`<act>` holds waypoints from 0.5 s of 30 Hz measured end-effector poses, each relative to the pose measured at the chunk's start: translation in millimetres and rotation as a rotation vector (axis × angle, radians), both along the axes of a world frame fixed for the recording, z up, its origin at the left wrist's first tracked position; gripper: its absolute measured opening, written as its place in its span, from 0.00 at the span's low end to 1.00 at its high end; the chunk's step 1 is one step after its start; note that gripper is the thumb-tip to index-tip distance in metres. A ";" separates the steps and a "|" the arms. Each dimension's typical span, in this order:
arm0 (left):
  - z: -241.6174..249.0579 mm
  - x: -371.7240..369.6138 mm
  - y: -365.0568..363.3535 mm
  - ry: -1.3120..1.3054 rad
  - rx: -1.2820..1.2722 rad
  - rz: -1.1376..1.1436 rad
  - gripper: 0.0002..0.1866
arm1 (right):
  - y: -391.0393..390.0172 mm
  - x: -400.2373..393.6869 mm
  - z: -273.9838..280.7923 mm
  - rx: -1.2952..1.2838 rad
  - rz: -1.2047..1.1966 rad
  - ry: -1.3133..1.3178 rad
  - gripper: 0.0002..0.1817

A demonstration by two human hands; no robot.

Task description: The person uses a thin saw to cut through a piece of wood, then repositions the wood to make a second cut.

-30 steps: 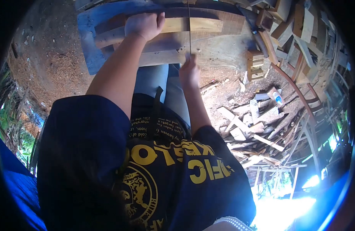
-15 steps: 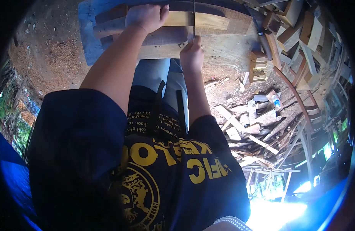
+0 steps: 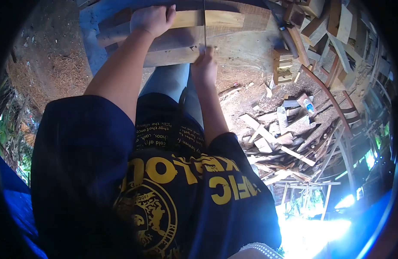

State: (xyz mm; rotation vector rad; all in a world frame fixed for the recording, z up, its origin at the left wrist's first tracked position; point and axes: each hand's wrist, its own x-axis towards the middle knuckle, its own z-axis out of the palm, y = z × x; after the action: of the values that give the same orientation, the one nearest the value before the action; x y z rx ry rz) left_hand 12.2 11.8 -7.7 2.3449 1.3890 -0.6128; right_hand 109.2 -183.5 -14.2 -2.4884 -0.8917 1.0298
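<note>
My left hand (image 3: 152, 20) is closed over a curved wooden piece (image 3: 225, 19), pressing it down on the work board, thumb raised. My right hand (image 3: 205, 68) is closed around the near end of a saw (image 3: 203, 28), its handle hidden by my fingers. Seen almost edge-on, the thin blade runs away from me across the pale wooden piece, to the right of my left hand. More brown curved pieces (image 3: 256, 20) lie beside and under it.
The wooden work board (image 3: 244, 49) spans the front. Cut wood blocks (image 3: 339, 23) are piled at the right. Offcuts and a small bottle (image 3: 309, 106) lie on the ground at lower right. Sawdust (image 3: 67, 71) covers the ground at left.
My right hand and the saw have come slightly back toward my body. My left hand stays on the wood. The whole view has shifted, so the board appears further left and higher.
</note>
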 end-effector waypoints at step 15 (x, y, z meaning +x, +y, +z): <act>6.1 -2.0 7.1 -0.035 -0.110 0.034 0.31 | -38.2 -7.4 6.6 0.026 0.046 0.005 0.13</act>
State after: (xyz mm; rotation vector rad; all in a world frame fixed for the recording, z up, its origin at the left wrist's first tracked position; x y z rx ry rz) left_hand 10.1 18.9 -1.7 2.2312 1.3428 -0.6194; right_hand 101.8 -221.8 -7.5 -2.4537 -0.9590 1.0320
